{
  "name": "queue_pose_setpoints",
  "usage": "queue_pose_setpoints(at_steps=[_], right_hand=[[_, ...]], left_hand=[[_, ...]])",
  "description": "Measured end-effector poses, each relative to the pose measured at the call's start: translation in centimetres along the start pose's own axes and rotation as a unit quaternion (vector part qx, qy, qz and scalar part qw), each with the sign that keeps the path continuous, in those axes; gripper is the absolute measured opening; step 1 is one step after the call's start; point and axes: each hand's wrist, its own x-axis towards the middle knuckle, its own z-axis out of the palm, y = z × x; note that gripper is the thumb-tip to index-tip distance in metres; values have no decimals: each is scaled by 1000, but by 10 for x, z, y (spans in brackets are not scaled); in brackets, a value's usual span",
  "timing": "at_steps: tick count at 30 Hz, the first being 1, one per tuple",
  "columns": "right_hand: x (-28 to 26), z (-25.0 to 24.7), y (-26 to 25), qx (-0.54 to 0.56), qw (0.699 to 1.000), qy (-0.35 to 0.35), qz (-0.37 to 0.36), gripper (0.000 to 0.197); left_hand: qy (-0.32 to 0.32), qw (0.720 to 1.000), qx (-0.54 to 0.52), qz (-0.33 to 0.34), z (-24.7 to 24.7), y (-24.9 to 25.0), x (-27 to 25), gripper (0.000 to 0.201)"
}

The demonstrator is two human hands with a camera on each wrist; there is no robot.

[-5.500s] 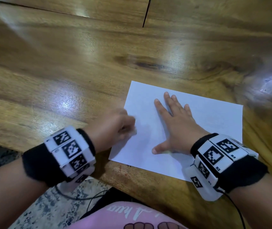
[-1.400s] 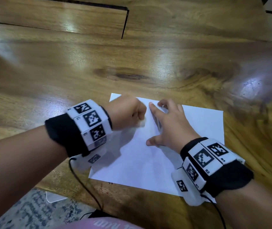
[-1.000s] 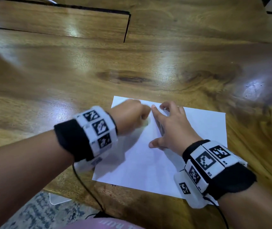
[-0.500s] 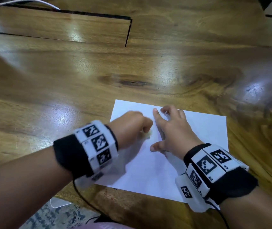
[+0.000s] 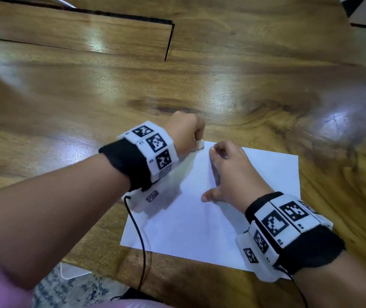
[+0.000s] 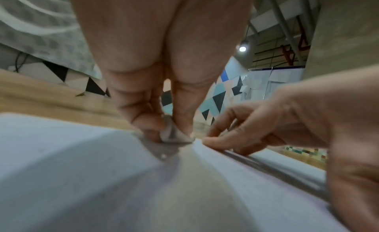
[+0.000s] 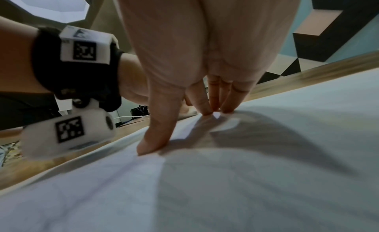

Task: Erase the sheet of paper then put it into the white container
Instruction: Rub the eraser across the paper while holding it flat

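Note:
A white sheet of paper (image 5: 211,218) lies on the wooden table near its front edge. My left hand (image 5: 186,132) pinches a small white eraser (image 5: 200,144) and presses it on the sheet's far left corner; the left wrist view shows the eraser (image 6: 174,133) between thumb and fingers on the paper (image 6: 102,178). My right hand (image 5: 228,172) rests on the sheet beside it, fingertips (image 7: 207,111) and thumb pressing the paper (image 7: 246,178) flat. The white container is not in view.
The wooden table (image 5: 88,96) stretches far and left, with a dark seam (image 5: 168,43) in its top. A black cable (image 5: 142,252) hangs from my left wrist over the front edge. A patterned rug (image 5: 71,292) lies below.
My left hand has moved with the eraser toward the sheet's far left corner. The right hand stays pressed on the paper, fingers a little more curled.

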Motion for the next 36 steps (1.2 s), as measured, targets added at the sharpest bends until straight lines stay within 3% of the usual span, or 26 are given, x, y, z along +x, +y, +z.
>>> queue_pose_setpoints(at_steps=[3,6,8,12,14,16,18,20,22,25,27,30,33,36], right_hand=[[-1,3,-4,-4,1000,18,10,103],[0,5,-7,-23,999,21,11,102],[-1,4,-8,-30,999,20,11,102],[-1,1,-9,-25,999,21,10,104],[-1,1,-8,-21,1000,20,11,103],[-2,2,-7,-13,1000,23,11,96],[-2,3,-7,-20,999,25,7,94],[-1,3,-7,-32,999,15,8,98],[-1,2,-8,-24,1000,10,10,98],[-2,1,-7,-21,1000,9,12,100],[-2,1,-7,-19,1000,5,15,101],[-2,1,-7,-22,1000,0,16,104],[-1,3,-7,-31,999,-2,18,104],[-2,3,-6,-30,999,0,17,105]], left_hand=[[-6,999,-4,31,13,-1,-19,7],[-111,988,22,104,19,-9,-44,5],[-141,984,16,105,15,-11,-42,6],[-21,998,7,58,7,-4,-5,11],[10,999,11,50,9,-1,1,10],[-28,997,5,72,16,-2,-15,7],[-110,987,16,117,21,-4,-36,13],[-170,975,33,139,19,-9,-40,5],[-145,979,49,135,12,-11,-25,8],[-17,996,43,82,5,-13,-1,5],[5,997,24,72,12,-17,-9,6],[-42,994,-5,104,26,-22,-52,15],[-119,987,-83,74,31,-27,-85,17],[-134,986,-11,97,28,-29,-82,8]])
